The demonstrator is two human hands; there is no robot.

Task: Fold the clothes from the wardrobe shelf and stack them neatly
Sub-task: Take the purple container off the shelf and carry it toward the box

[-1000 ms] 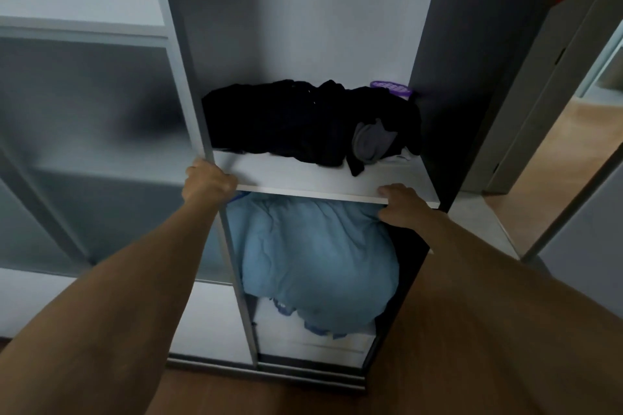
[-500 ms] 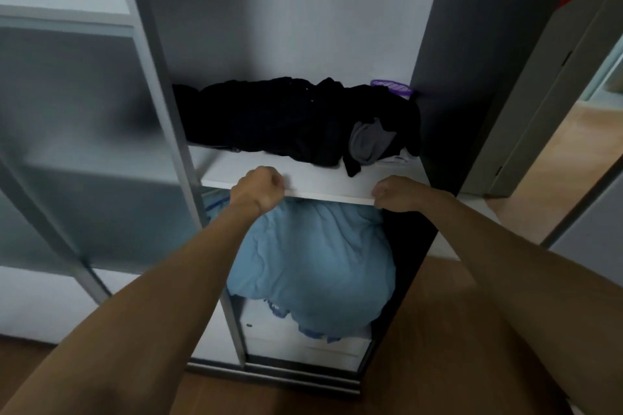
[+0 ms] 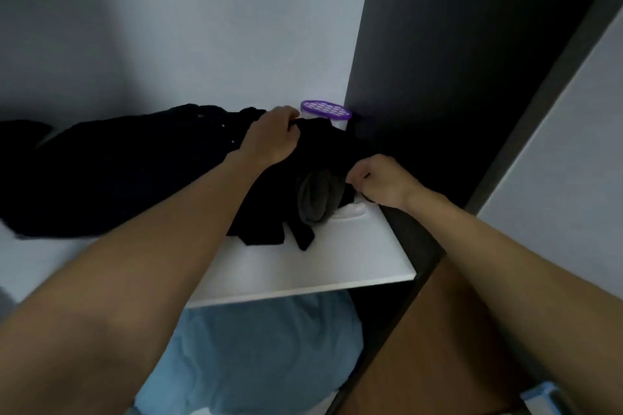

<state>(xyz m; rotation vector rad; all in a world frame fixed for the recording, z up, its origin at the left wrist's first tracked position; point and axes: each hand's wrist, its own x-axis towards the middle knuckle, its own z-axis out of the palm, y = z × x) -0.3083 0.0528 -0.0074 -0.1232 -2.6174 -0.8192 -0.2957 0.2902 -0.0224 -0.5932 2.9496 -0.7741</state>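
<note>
So the black clothes pile [image 3: 135,172] is on the white shelf [image 3: 303,266], long axis running left-right across it. The bulk sprawls off to the left, w/ a bunched-up right end near the wardrobe's side wall. Both hands are at that right end, not the middle. Left hand [image 3: 273,138] is up top & further back, fingers curled into the fabric. Right hand [image 3: 381,182] is nearer the front and looks like it's pinching a black edge just beside a grey piece [image 3: 313,199] tucked in the heap. Imo the pull has to come toward the person, and the long left part will prob drag along. Purple-lidded tub [image 3: 325,110] sits right behind the left hand, could get knocked. Blue bundle [image 3: 263,357] is under the shelf. Vs half a sec ago: both hands were down at the shelf's front edge, now they're on the clothes, view's much closer in.
</note>
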